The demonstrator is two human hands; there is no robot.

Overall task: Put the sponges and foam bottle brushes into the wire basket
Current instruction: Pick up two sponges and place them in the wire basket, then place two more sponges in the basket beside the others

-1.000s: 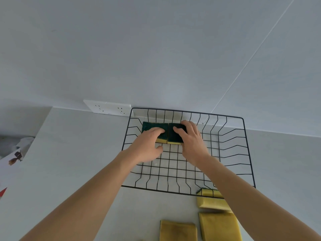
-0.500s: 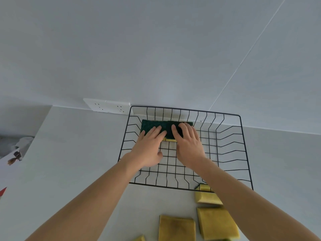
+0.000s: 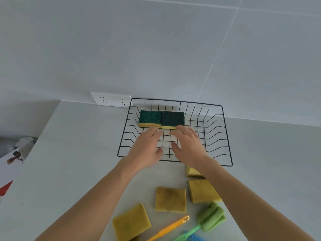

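Note:
A black wire basket [image 3: 225,136] stands on the counter by the wall. Two green-topped yellow sponges [image 3: 150,118] [image 3: 172,120] lie side by side at its back left, touching each other. My left hand [image 3: 147,150] and my right hand [image 3: 188,146] hover over the basket's middle, fingers spread, holding nothing, just in front of the sponges. Several yellow sponges lie on the counter before the basket: [image 3: 170,200], [image 3: 202,191], [image 3: 131,222], and a partly hidden one [image 3: 191,171]. A green foam bottle brush [image 3: 210,217], an orange brush handle [image 3: 170,227] and a blue brush [image 3: 194,238] lie near the bottom edge.
A white double socket [image 3: 111,99] sits on the tiled wall left of the basket. The counter's left edge [image 3: 43,129] drops off, with papers and clutter [image 3: 15,153] beyond it.
Both hands let go of the two sponges at the basket's back and drew back toward me. The view tilted down, showing more sponges and the brushes.

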